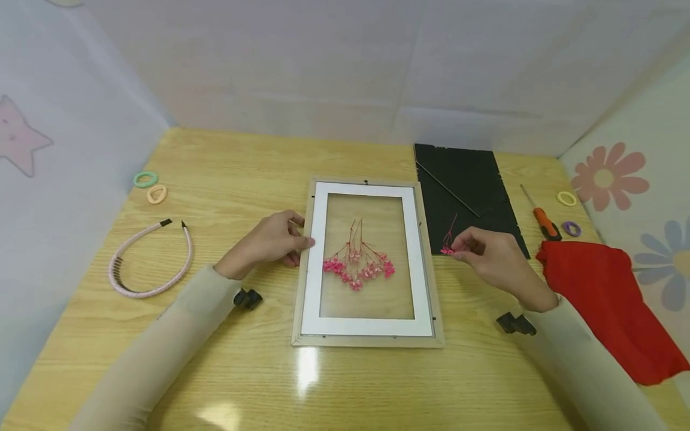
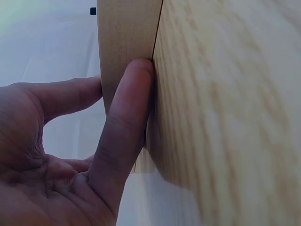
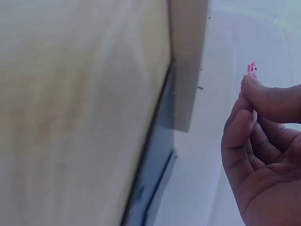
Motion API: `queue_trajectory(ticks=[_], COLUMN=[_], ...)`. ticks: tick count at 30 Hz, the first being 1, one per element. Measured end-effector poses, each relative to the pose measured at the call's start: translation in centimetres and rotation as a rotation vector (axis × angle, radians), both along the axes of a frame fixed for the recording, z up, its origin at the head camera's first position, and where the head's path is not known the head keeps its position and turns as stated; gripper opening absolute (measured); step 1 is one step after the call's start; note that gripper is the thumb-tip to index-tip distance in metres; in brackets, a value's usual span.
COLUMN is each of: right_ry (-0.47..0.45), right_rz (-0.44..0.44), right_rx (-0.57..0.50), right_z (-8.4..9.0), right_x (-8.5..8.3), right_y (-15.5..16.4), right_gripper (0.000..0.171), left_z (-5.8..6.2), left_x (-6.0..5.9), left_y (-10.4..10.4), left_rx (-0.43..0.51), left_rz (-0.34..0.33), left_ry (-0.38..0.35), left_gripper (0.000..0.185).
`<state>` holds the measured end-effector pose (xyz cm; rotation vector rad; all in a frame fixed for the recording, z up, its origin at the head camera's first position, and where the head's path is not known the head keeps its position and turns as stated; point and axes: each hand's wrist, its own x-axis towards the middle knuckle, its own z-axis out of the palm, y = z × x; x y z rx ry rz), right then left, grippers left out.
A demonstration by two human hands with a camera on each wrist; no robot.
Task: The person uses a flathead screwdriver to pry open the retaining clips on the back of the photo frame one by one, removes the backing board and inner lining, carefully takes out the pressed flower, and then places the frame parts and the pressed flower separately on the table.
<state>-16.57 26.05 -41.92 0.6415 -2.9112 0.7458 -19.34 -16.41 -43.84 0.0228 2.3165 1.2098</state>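
Left hand point(image 1: 275, 242): fingers rest against the left edge of the picture frame point(image 1: 369, 340), likely steadying it.
Right hand point(image 1: 487, 254): pinches a pink sprig point(image 1: 448, 244) just off the frame's right edge, over the black backing board point(image 1: 463, 191).
Between the hands: a cluster of dried flowers point(image 1: 358, 260) lies inside the frame.
Sprig stem: blurred at the wrist, seemingly thin.
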Motion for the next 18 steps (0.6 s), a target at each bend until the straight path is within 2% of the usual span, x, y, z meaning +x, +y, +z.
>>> queue_trajectory(ticks=[4,9,13,18], right_ry=[-0.113,-0.247,-0.302,-0.328], right_rz=[-0.039,-0.024,-0.001,0.025], right_rx=[0.012,0.021,0.033,0.075], right_z=[-0.7,-1.2,-1.4,-1.8], right_x=[0.7,1.1,1.0,0.9], right_y=[1.1,1.7,1.7,1.7], right_gripper=[0.014,0.013,0.015,0.018], left_z=[0.1,0.0,0.0,0.0], left_x=[-0.1,0.0,0.0,0.0], left_y=[-0.1,-0.3,-0.3,0.0], left_rx=[-0.002,-0.004,-0.001,0.002], left_rz=[0.003,0.013,0.015,0.011], left_ry=[-0.003,-0.018,-0.015,-0.009], left_gripper=[0.063,0.062,0.062,0.063])
